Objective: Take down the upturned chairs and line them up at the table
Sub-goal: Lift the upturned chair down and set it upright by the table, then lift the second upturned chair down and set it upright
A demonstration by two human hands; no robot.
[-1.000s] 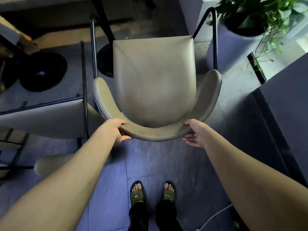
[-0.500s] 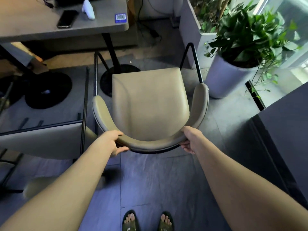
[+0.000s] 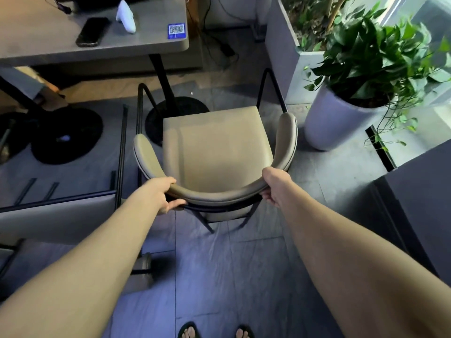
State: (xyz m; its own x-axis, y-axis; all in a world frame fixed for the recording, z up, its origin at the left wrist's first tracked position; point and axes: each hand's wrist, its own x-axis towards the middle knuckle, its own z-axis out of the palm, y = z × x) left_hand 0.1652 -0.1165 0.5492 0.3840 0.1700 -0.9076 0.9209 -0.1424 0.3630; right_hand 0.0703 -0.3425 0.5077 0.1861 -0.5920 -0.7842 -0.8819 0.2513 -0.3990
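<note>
A beige padded chair (image 3: 214, 152) with a black metal frame stands upright on the floor in front of me, its seat facing the grey table (image 3: 48, 42). My left hand (image 3: 161, 193) grips the curved backrest at its left end. My right hand (image 3: 275, 186) grips the same backrest at its right end. The chair's front legs stand near the table's round black base (image 3: 170, 113). A second chair (image 3: 56, 215) of the same kind sits at the left, only partly visible.
A phone (image 3: 92, 31), a white controller (image 3: 125, 17) and a blue sticker (image 3: 176, 31) lie on the table. A potted plant in a white pot (image 3: 334, 120) stands right of the chair, beside a grey planter box (image 3: 283, 57). A dark cabinet (image 3: 419, 203) is at the right.
The chair has moved away from me toward the table, and its rear legs now show below the backrest. Both hands keep their hold. My view has tilted up, showing the tabletop.
</note>
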